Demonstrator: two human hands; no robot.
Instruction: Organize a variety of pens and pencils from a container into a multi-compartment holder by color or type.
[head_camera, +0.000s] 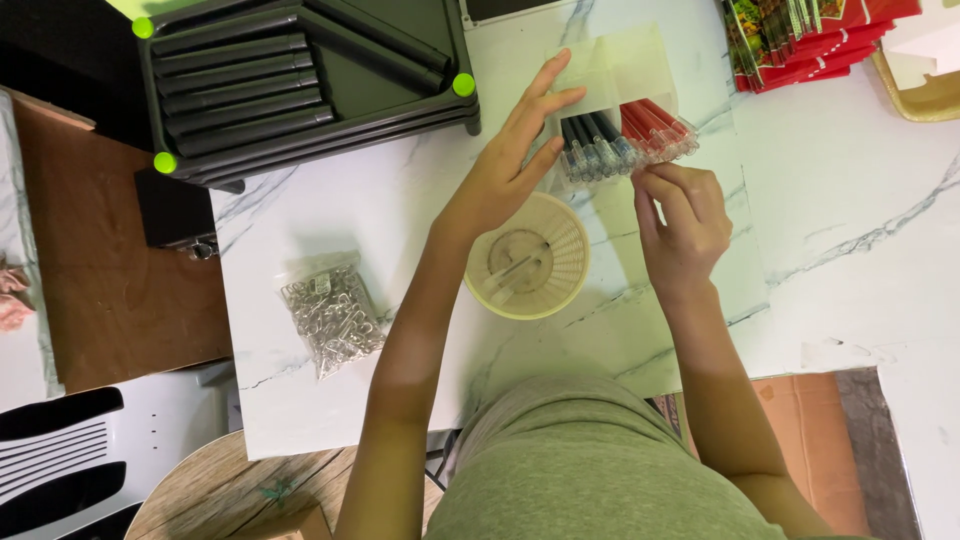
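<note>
A clear plastic box (625, 70) on the white marble table (850, 230) holds a row of black pens (592, 148) and a row of red pens (660, 128). My left hand (515, 160) rests with fingers spread against the box's left side, beside the black pens. My right hand (682, 215) sits just below the box with its fingertips pinched at the near ends of the red pens. A round cream basket (527, 258) lies between my forearms with what looks like a pen inside.
A clear bag of metal clips (330, 315) lies at the left. A black slotted tray with green corner knobs (300, 80) stands at the back left. Red packets (800, 40) are stacked at the back right, beside a tan tray (925, 95).
</note>
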